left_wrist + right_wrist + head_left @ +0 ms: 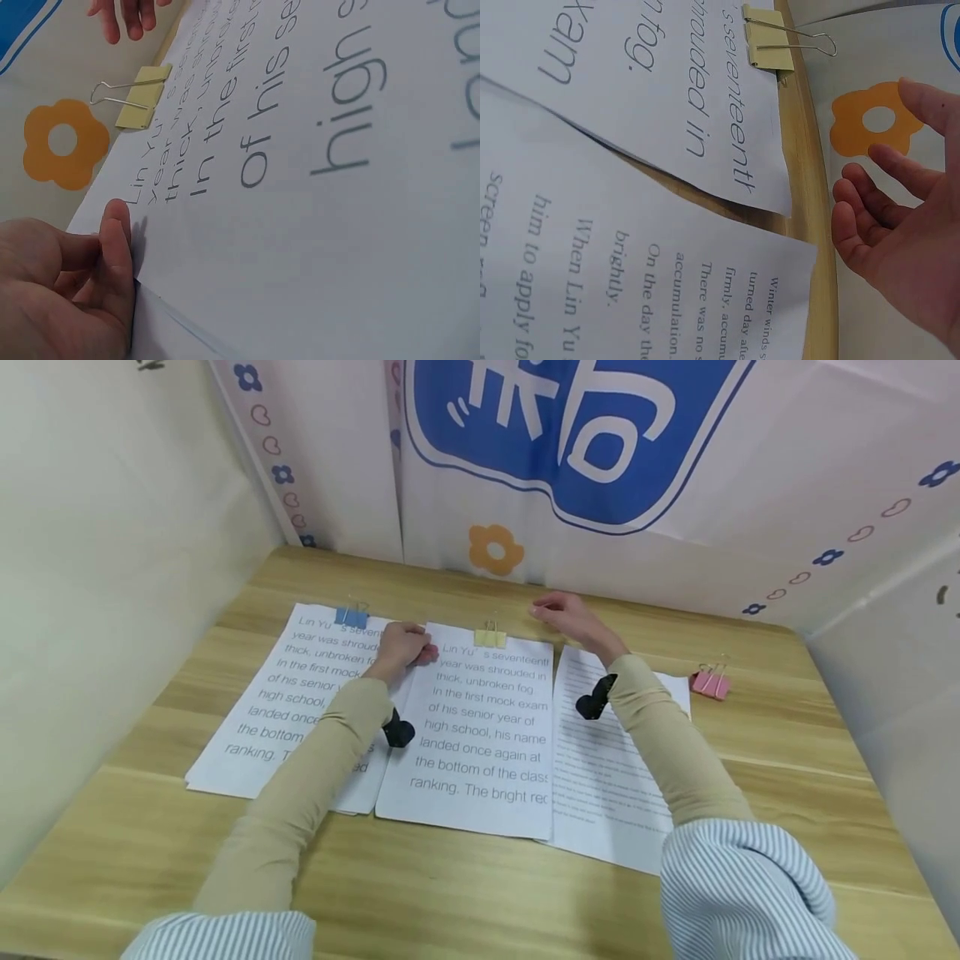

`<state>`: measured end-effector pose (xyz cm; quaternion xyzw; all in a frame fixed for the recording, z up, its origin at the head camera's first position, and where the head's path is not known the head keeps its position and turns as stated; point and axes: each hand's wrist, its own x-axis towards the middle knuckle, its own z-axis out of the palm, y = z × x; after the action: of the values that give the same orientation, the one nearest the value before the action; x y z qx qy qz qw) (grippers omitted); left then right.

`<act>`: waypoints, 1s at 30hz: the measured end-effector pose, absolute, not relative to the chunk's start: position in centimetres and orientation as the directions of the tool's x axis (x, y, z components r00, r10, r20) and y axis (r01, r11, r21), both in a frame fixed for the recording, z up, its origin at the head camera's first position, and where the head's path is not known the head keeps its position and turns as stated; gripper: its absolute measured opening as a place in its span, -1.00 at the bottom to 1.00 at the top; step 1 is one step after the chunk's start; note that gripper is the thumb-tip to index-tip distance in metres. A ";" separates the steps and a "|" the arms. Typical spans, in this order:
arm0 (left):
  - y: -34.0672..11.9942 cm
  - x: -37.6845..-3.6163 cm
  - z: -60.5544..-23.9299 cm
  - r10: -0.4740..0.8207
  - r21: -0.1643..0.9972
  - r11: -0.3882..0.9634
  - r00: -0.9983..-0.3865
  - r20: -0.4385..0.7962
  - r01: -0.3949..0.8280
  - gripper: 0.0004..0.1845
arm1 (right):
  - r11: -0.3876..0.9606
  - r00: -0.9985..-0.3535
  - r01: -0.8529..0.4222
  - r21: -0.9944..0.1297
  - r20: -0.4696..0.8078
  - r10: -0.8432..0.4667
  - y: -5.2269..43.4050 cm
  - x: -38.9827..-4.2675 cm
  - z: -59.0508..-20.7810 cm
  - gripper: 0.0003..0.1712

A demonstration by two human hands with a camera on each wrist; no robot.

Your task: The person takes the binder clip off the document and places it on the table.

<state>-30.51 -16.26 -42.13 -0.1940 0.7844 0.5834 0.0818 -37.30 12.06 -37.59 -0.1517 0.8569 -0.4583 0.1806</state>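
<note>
A middle stack of white printed paper (480, 735) lies on the table with a yellow binder clip (491, 636) on its top edge. My left hand (402, 647) is at the stack's upper left corner. In the left wrist view, the left hand (71, 281) has loosely bent fingers touching the paper edge; no paper shows pinched between them. My right hand (573, 618) hovers beyond the middle stack's upper right corner. In the right wrist view, the right hand (900, 210) has its fingers spread and loosely bent, with nothing held.
To the left lies another printed stack (262, 710) with a blue binder clip (352, 617). Small-print sheets (622, 810) lie on the right, partly under my right forearm. A pink binder clip (710, 682) sits beside them on the wooden table (450, 893). A printed backdrop (750, 527) stands behind.
</note>
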 end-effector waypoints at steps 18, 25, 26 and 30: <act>-16.6 -29.7 -42.3 -0.150 0.935 0.179 -0.947 -0.283 -0.307 -0.62 | 0.537 -0.853 -0.142 -0.832 -0.173 -0.493 9.3 -37.4 -37.7 -0.43; -16.5 -29.6 -42.4 -0.151 0.932 0.190 -0.947 -0.283 -0.309 -0.63 | 0.570 -0.850 -0.163 -0.805 -0.179 -0.496 8.2 -37.2 -37.8 -0.39; -16.5 -29.6 -42.4 -0.152 0.932 0.189 -0.947 -0.284 -0.310 -0.63 | 0.575 -0.849 -0.158 -0.803 -0.187 -0.495 8.1 -37.3 -37.8 -0.38; -16.6 -29.6 -42.5 -0.149 0.929 0.193 -0.945 -0.291 -0.316 -0.64 | 0.584 -0.845 -0.134 -0.800 -0.215 -0.489 7.7 -37.3 -37.9 -0.35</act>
<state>-29.60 -16.63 -42.46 -0.1511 0.7693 0.6171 0.0679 -37.28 7.72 -37.87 -0.1802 0.8644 -0.4188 0.2118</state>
